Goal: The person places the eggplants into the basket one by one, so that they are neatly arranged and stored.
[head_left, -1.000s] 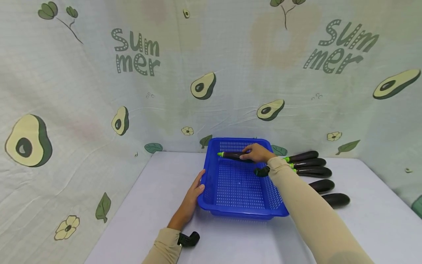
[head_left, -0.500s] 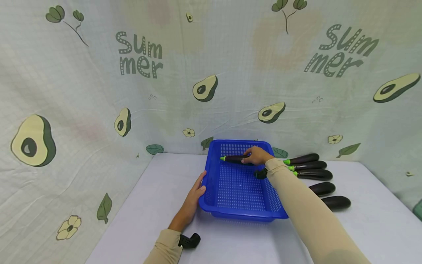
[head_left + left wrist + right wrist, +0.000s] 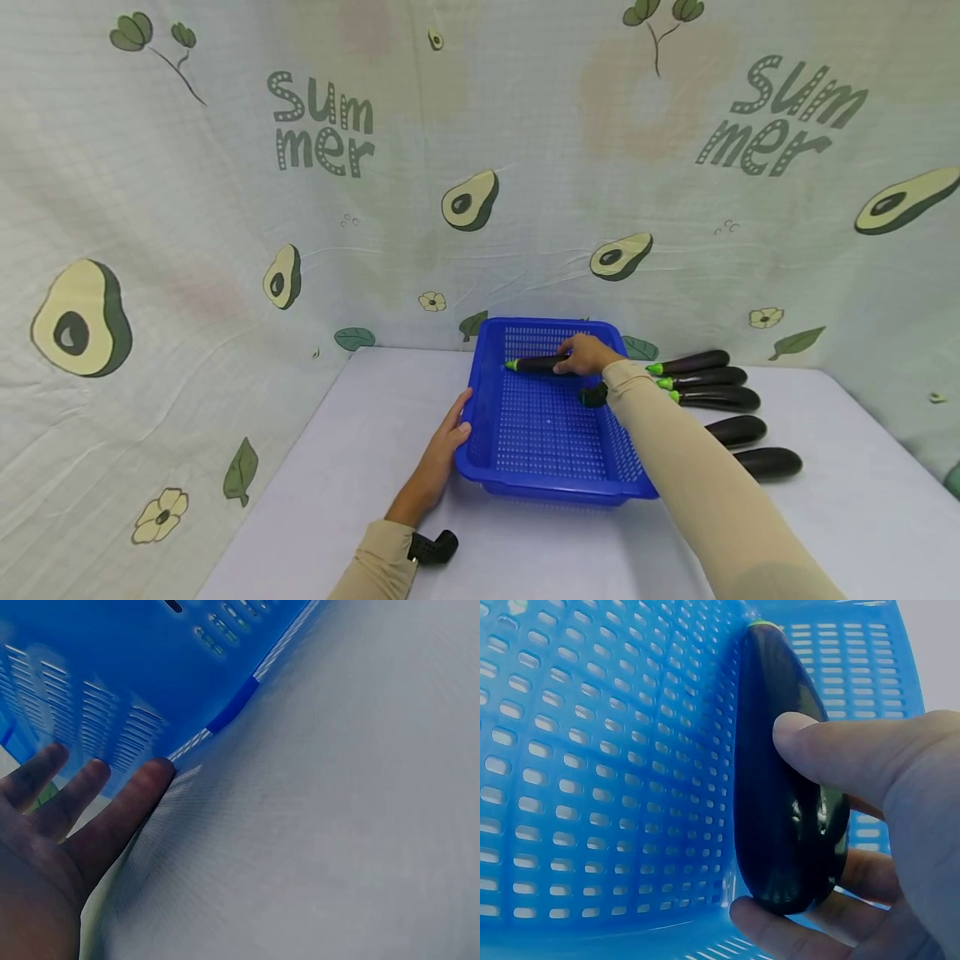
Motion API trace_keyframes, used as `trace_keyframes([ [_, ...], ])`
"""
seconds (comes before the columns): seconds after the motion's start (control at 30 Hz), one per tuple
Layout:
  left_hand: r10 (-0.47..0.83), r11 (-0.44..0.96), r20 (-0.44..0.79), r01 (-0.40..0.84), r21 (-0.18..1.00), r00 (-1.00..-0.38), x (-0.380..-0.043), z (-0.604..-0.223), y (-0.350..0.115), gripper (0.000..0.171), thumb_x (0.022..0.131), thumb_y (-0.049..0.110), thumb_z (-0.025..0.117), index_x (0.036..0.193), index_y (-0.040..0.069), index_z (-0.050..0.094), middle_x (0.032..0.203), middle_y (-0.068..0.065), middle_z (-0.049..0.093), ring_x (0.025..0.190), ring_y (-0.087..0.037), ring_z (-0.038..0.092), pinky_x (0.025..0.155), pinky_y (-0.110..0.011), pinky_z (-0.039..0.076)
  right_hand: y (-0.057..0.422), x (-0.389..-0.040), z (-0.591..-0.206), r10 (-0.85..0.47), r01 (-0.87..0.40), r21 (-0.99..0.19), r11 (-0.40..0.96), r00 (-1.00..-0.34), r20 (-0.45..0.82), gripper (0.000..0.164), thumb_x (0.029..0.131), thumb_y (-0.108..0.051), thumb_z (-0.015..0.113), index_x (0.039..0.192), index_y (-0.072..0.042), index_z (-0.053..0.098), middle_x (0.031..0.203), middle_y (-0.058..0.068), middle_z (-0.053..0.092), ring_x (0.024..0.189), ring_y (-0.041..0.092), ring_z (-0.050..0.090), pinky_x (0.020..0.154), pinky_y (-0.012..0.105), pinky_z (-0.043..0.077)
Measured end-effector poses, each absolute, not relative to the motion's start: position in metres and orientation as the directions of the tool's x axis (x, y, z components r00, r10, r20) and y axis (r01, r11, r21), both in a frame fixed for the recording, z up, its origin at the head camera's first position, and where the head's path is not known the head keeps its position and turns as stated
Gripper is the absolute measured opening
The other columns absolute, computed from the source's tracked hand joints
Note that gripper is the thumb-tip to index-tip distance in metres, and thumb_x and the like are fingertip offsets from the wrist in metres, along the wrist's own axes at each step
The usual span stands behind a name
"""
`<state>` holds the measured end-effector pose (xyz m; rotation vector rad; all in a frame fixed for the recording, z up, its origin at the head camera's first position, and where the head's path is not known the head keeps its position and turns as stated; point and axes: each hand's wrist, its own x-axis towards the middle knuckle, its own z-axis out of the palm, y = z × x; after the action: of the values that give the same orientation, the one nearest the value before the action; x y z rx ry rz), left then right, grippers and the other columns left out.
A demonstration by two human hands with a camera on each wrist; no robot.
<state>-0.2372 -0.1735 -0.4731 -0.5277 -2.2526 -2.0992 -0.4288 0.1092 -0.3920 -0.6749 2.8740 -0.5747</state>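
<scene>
A dark purple eggplant with a green stem lies crosswise inside the far end of the blue plastic basket. My right hand grips it near its thick end. In the right wrist view the thumb presses on top of the eggplant and the fingers curl around its side and blunt end. My left hand rests against the basket's left side. In the left wrist view its straight fingers touch the slotted outer wall of the basket.
Several more eggplants lie on the white table right of the basket, some partly hidden behind my right sleeve. A printed cloth hangs behind the table. Each wrist wears a small black camera.
My right hand has lowered the eggplant slightly toward the basket floor at the far end. The head view has shifted a little. The left hand stays at the basket's side.
</scene>
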Motion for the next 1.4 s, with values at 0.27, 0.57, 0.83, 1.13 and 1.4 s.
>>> trace_keyframes([
  [0.27, 0.218, 0.048, 0.23, 0.245, 0.968, -0.949, -0.2339, -0.4719, -0.173, 0.06, 0.105, 0.038, 0.04, 0.161, 0.032, 0.021, 0.166, 0.003, 0.014, 0.152, -0.025, 0.01, 0.119, -0.058, 0.007, 0.1056, -0.4249, -0.3901, -0.421, -0.372, -0.379, 0.847, -0.905, -0.052, 0.044, 0.088, -0.022, 0.076, 0.125, 0.002, 0.068, 0.129, 0.025, 0.063, 0.123, 0.043, 0.054, 0.1, 0.052, 0.046],
  [0.57, 0.227, 0.046, 0.232, 0.248, 0.968, -0.946, -0.2362, -0.4737, -0.1721, 0.06, 0.105, 0.038, 0.039, 0.161, 0.03, 0.02, 0.167, 0.001, 0.012, 0.153, -0.026, 0.008, 0.119, -0.058, 0.005, 0.1061, -0.4266, -0.3934, -0.407, -0.365, -0.362, 0.858, -0.912, -0.043, 0.046, 0.086, -0.02, 0.078, 0.122, 0.006, 0.067, 0.121, 0.025, 0.066, 0.115, 0.041, 0.059, 0.095, 0.05, 0.05],
  [0.83, 0.223, 0.059, 0.229, 0.248, 0.967, -0.948, -0.2365, -0.4738, -0.1737, 0.058, 0.105, 0.04, 0.039, 0.16, 0.037, 0.021, 0.166, 0.005, 0.012, 0.152, -0.024, 0.009, 0.119, -0.058, 0.006, 0.1046, -0.4253, -0.3926, -0.387, -0.344, -0.378, 0.859, -0.921, -0.041, 0.04, 0.083, -0.019, 0.079, 0.111, 0.009, 0.068, 0.105, 0.021, 0.069, 0.1, 0.036, 0.064, 0.087, 0.048, 0.053],
  [1.13, 0.222, 0.065, 0.23, 0.25, 0.966, -0.947, -0.2361, -0.472, -0.1737, 0.058, 0.105, 0.042, 0.038, 0.16, 0.037, 0.021, 0.166, 0.006, 0.013, 0.152, -0.024, 0.009, 0.119, -0.06, 0.006, 0.1029, -0.4259, -0.3916, -0.391, -0.348, -0.392, 0.852, -0.92, -0.033, 0.036, 0.083, -0.014, 0.077, 0.11, 0.009, 0.07, 0.102, 0.019, 0.07, 0.098, 0.035, 0.065, 0.088, 0.048, 0.053],
  [1.4, 0.224, 0.064, 0.229, 0.249, 0.966, -0.947, -0.2365, -0.4753, -0.1741, 0.058, 0.105, 0.04, 0.038, 0.16, 0.034, 0.021, 0.166, 0.003, 0.013, 0.152, -0.026, 0.009, 0.119, -0.06, 0.006, 0.1031, -0.422, -0.3939, -0.394, -0.351, -0.394, 0.85, -0.919, -0.031, 0.035, 0.084, -0.009, 0.073, 0.114, 0.01, 0.07, 0.11, 0.024, 0.069, 0.107, 0.039, 0.064, 0.092, 0.05, 0.052],
])
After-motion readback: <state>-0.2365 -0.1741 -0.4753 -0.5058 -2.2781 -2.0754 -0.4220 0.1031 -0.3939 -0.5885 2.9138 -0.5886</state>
